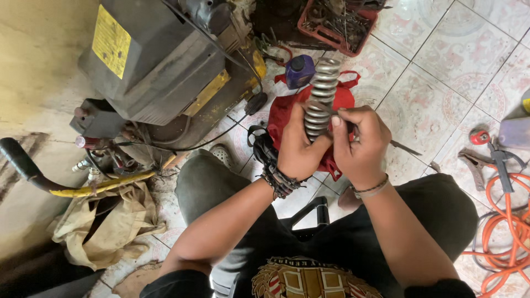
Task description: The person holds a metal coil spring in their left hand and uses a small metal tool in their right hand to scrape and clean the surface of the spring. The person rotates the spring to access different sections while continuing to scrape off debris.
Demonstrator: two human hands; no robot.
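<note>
Above the person's lap, the shiny grey metal coil spring [322, 96] stands almost upright. Both hands are wrapped round its lower end: the left hand [298, 144] closed tight, the right hand [360, 140] closed with fingers pinching it. Behind the spring lies a red cloth bag [345, 99]. Just left of its top stands a small purple bottle [300, 70]. Far right of the spring curls an orange hose [499, 232].

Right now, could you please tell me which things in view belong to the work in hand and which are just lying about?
In hand:
- grey metal coil spring, gripped by the left hand and the right hand
- red cloth directly beneath it

Lying about:
- purple plastic bottle
- red plastic tray of metal parts
- coiled orange hose
- grey and yellow machine
- crumpled beige rag
</note>
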